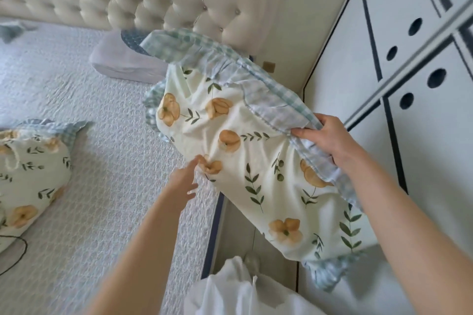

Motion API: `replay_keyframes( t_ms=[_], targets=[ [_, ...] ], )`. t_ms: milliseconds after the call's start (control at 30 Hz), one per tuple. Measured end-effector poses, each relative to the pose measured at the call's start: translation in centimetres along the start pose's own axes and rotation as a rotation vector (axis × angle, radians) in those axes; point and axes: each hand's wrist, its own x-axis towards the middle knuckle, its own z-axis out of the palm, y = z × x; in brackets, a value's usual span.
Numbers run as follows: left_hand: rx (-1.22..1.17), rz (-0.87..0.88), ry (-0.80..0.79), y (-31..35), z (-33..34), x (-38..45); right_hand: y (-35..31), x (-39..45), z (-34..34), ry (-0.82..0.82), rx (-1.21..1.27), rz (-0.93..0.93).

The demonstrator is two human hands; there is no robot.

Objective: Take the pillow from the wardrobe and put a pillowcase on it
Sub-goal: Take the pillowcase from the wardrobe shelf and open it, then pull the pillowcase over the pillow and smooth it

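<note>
The left hand pinches a bit of the flowery pillowcase with its thumb and first finger, and its other fingers hang loose just below the cloth. The pillowcase, with the pillow seemingly inside, is held up in the air between the two hands, over the edge of the bed and beside the wardrobe. The right hand grips the checked frill at the top edge; the bundle looks soft, light and floppy, so I think the edges and corners are the best places to hold it.
</note>
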Motion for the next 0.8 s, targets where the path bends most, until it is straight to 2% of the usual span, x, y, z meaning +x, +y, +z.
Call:
replay_keyframes(
  t_ms=[133, 233, 433, 600, 800],
  targets=[
    [-0.172, -0.08, -0.245, 1.7, 2.0, 2.6, -1.2, 5.4, -0.4, -0.047, 0.134, 0.025],
    [-0.198, -0.012, -0.288, 3.9, 3.8, 4.5, -2.4, 9.5, 0.0, -0.073, 0.195, 0.046],
    [-0.448, 0.079, -0.048, 11.3, 5.0, 10.4, -5.5, 19.4, 1.9, -0.079, 0.149, -0.005],
    [-0.538, 0.08, 0.253, 18.3, 5.2, 15.0, -7.4, 27.2, 4.0, -0.056, -0.009, -0.066],
    [-0.613, 0.211, 0.423, 25.4, 3.9, 18.4, -8.1, 33.5, 6.6, -0.028, -0.09, -0.03]
  ],
)
